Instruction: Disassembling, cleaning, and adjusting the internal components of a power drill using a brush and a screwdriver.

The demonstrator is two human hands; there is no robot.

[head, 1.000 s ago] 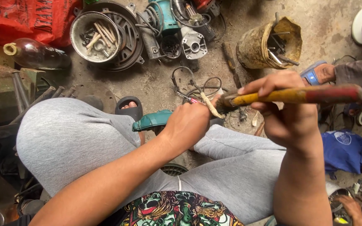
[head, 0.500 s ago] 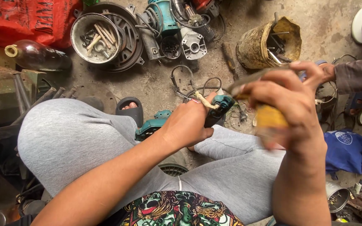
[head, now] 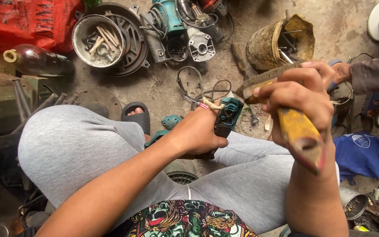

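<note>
Here a teal plastic tool housing [head: 225, 118] is held over the lap in the left hand [head: 196, 134], that grip closed round it. The right hand [head: 301, 98] is clenched on a yellow-handled brush [head: 297, 131], bristles aimed at the housing, not yet touching. The casing looks opened; its reassembly appears left. Beyond the grips, metal motor parts [head: 178, 30] and a dented bucket [head: 268, 44] lie on the concrete floor [head: 338, 26].

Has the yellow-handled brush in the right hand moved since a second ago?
Yes. The brush swung from lying level to pointing its handle toward the camera, while the yellow bucket stayed put; the right hand holds it.
</note>
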